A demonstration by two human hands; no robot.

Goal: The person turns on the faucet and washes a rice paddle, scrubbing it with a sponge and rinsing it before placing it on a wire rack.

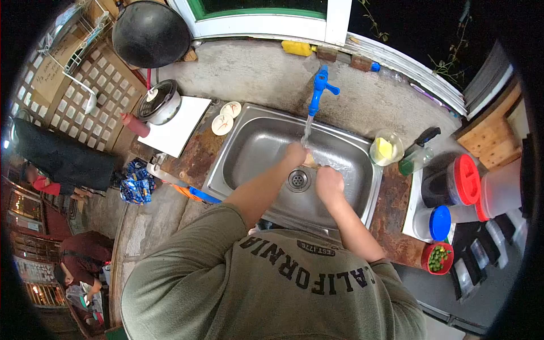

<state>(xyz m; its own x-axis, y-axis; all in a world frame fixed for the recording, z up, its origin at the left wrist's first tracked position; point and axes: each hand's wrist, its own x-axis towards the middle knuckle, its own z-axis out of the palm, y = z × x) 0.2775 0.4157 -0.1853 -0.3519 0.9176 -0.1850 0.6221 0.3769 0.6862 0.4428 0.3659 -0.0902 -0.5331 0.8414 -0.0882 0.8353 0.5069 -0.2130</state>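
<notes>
Under the running stream of the blue faucet, both hands are close together over the steel sink. My left hand is closed around a small pale tan piece, whose exact kind I cannot make out. Just to the right and slightly nearer, my right hand is curled into a fist beside that piece. Whatever its fingers grip is hidden. Water falls by the left hand, and the drain lies below and between the hands.
Left of the sink are white round dishes, a pot and a pink bottle. On the right stand a tub with a yellow sponge, a green bottle, lidded containers and a red bowl. Another person works at lower left.
</notes>
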